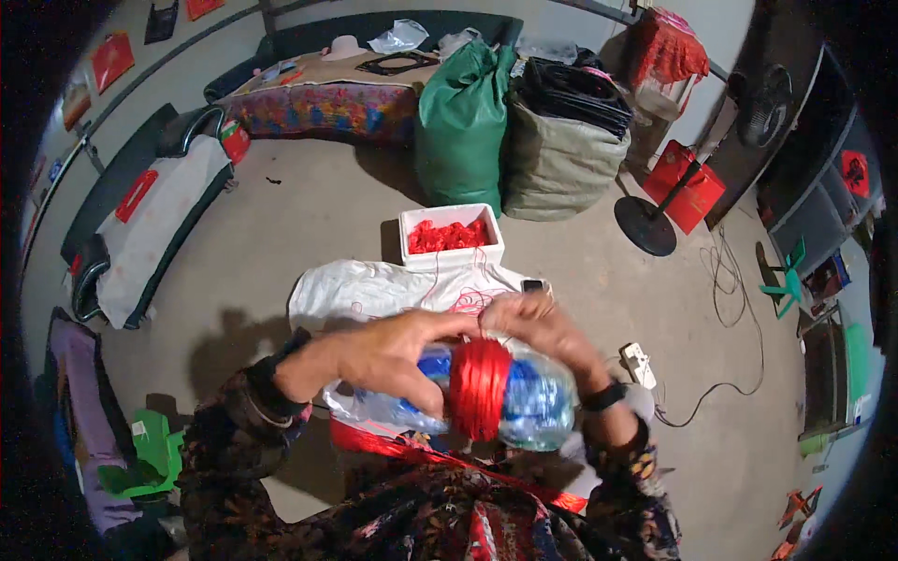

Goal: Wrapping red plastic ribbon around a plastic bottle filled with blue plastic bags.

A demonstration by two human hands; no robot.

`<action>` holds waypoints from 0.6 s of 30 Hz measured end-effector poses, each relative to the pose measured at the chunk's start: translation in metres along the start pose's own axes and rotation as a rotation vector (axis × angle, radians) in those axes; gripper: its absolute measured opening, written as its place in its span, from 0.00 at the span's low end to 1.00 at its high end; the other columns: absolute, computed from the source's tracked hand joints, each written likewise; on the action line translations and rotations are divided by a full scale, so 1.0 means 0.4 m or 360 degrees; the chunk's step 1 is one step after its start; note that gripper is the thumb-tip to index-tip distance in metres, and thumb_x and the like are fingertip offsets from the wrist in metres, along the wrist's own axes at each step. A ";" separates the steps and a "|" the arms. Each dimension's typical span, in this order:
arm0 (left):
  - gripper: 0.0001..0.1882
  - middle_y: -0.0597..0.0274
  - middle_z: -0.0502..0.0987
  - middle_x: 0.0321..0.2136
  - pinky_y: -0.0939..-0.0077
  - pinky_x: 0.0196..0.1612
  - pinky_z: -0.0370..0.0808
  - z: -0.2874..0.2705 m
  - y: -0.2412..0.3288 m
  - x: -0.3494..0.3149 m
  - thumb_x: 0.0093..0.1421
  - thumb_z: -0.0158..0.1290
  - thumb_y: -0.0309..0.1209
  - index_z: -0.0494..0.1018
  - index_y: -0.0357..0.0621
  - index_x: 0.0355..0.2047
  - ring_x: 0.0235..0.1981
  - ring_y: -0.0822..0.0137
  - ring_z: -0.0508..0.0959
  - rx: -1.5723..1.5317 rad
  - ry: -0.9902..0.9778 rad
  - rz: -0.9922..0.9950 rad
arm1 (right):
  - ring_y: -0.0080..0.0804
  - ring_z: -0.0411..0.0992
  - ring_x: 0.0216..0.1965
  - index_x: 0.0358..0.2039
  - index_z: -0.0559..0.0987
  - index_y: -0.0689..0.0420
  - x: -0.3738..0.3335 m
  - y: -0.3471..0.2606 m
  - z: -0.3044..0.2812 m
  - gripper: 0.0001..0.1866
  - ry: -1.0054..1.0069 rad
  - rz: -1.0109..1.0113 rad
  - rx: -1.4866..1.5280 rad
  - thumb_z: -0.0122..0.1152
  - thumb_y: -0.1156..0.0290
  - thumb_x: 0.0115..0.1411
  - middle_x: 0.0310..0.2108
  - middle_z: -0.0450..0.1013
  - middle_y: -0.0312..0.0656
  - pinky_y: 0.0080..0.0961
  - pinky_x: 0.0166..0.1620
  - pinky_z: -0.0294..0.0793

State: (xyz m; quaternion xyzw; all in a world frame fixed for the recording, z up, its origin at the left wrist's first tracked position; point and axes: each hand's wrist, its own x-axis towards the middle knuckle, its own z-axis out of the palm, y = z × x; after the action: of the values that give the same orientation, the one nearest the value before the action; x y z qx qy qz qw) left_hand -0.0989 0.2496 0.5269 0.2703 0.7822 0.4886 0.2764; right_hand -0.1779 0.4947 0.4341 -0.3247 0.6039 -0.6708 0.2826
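Observation:
A clear plastic bottle (540, 402) with blue showing through it lies sideways close to my body. Around its middle sits a thick band of wound red cord (479, 388). My left hand (379, 360) grips the bottle's left part, thumb and fingers spread around it. Above the band, my right hand (543, 327) pinches with bent fingers; thin red strand appears to pass there, though the fingertips partly hide it. Farther off, a white foam box (456, 260) holds a tangled heap of red cord (447, 237), and thin strands trail from it toward my hands.
White cloth (341, 288) lies beneath the box and my hands, with a dark phone-like object (532, 285) at its right. A power strip (638, 365) with cable rests on the floor. Beyond stand a green sack (458, 140), a pale sack (561, 164) and a fan (645, 226).

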 end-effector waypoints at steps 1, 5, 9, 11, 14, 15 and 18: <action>0.43 0.58 0.73 0.52 0.70 0.59 0.66 -0.016 0.007 -0.004 0.36 0.68 0.30 0.66 0.38 0.56 0.55 0.66 0.71 -0.0156 0.0018 0.0080 | 0.22 0.74 0.41 0.39 0.81 0.61 -0.034 0.071 0.019 0.15 -0.0041 -0.0008 0.0382 0.57 0.61 0.66 0.36 0.79 0.33 0.22 0.47 0.72; 0.39 0.57 0.75 0.48 0.73 0.55 0.69 -0.112 -0.070 -0.019 0.40 0.65 0.28 0.67 0.35 0.56 0.50 0.67 0.74 -0.0838 0.0529 -0.0150 | 0.26 0.75 0.39 0.40 0.80 0.60 -0.115 0.137 0.088 0.14 0.0156 0.0103 -0.0235 0.55 0.62 0.66 0.35 0.79 0.36 0.28 0.43 0.73; 0.38 0.57 0.77 0.44 0.72 0.51 0.72 -0.132 -0.175 -0.036 0.40 0.64 0.29 0.68 0.36 0.55 0.45 0.66 0.76 -0.0425 0.0729 -0.0286 | 0.35 0.78 0.32 0.37 0.80 0.61 -0.094 -0.149 0.143 0.12 -0.0294 -0.0045 -0.0903 0.55 0.66 0.67 0.32 0.79 0.42 0.31 0.36 0.74; 0.37 0.58 0.77 0.42 0.71 0.49 0.73 -0.090 -0.187 -0.012 0.40 0.64 0.29 0.69 0.37 0.54 0.42 0.65 0.77 -0.0161 0.0716 -0.0262 | 0.41 0.77 0.29 0.36 0.80 0.61 -0.087 -0.236 0.133 0.09 -0.0308 -0.0175 -0.1109 0.58 0.69 0.64 0.30 0.78 0.46 0.31 0.34 0.74; 0.37 0.55 0.78 0.40 0.67 0.48 0.73 -0.002 -0.141 0.028 0.37 0.64 0.31 0.69 0.38 0.51 0.42 0.63 0.77 0.0153 0.0263 -0.0204 | 0.33 0.77 0.29 0.33 0.82 0.61 -0.039 -0.305 0.075 0.08 -0.0142 -0.0346 -0.1121 0.60 0.69 0.63 0.29 0.79 0.44 0.27 0.35 0.75; 0.40 0.54 0.77 0.42 0.68 0.51 0.71 0.013 -0.079 0.028 0.36 0.65 0.32 0.67 0.38 0.53 0.45 0.61 0.76 0.0376 0.0058 -0.0243 | 0.29 0.77 0.29 0.33 0.82 0.61 -0.022 -0.285 0.046 0.09 -0.0071 -0.0321 -0.1115 0.60 0.69 0.63 0.28 0.79 0.43 0.26 0.35 0.75; 0.43 0.55 0.75 0.47 0.69 0.55 0.68 0.031 -0.002 -0.007 0.35 0.67 0.29 0.65 0.36 0.55 0.52 0.63 0.73 0.0186 0.0026 0.0066 | 0.22 0.74 0.35 0.35 0.82 0.63 0.017 -0.123 0.010 0.10 -0.0051 0.0089 -0.0456 0.60 0.68 0.64 0.33 0.79 0.36 0.22 0.42 0.74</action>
State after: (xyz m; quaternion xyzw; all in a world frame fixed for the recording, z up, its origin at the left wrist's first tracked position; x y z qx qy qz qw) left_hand -0.0885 0.2549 0.5221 0.2982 0.8058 0.4500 0.2435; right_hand -0.1783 0.4924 0.4839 -0.3555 0.6977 -0.5642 0.2617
